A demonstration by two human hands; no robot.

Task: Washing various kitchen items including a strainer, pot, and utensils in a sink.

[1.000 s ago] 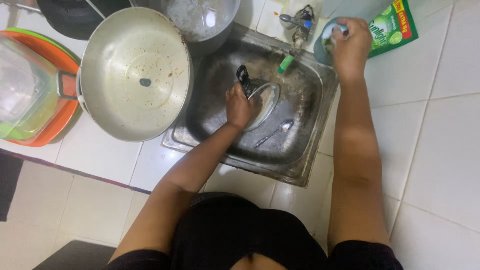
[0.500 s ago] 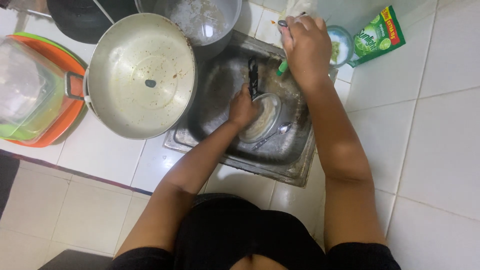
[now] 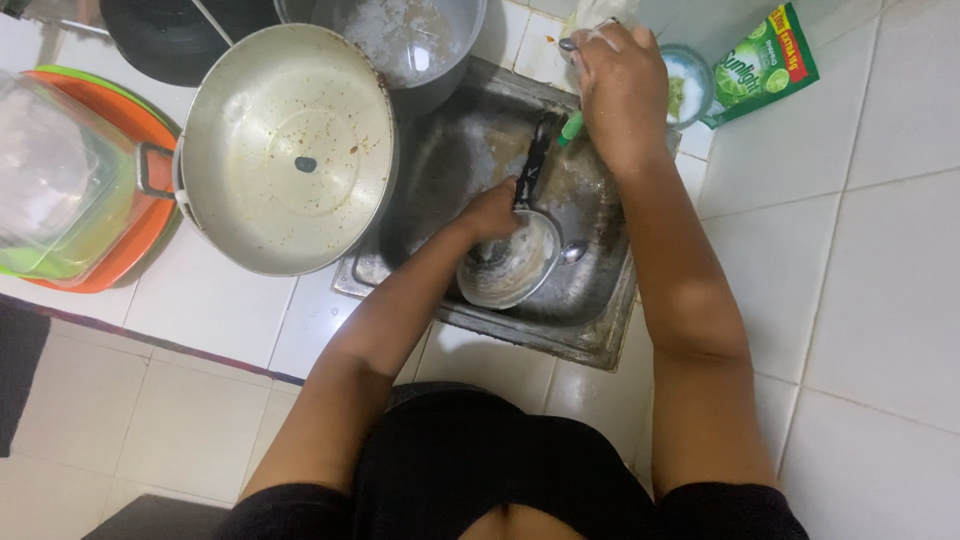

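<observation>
My left hand (image 3: 495, 210) grips a small metal saucepan (image 3: 505, 272) by the base of its black handle (image 3: 533, 165). The saucepan is tilted inside the steel sink (image 3: 600, 330), and its inside is smeared with white foam. My right hand (image 3: 620, 85) reaches to the sink's back edge. Its fingers are curled over the tap there, which is hidden beneath them. A pale wad shows at the fingertips. A green piece (image 3: 570, 128) pokes out below that hand.
A large dirty pan (image 3: 285, 150) overhangs the sink's left side, with a soiled pot (image 3: 420, 40) behind it. A spoon (image 3: 572, 252) lies in the sink. A soap bowl (image 3: 692, 90) and a green pouch (image 3: 765, 65) are at back right. An orange basin (image 3: 110, 255) is at left.
My right hand left the soap bowl and moved left to the tap, where it stays. My left hand has kept hold of the saucepan in the sink.
</observation>
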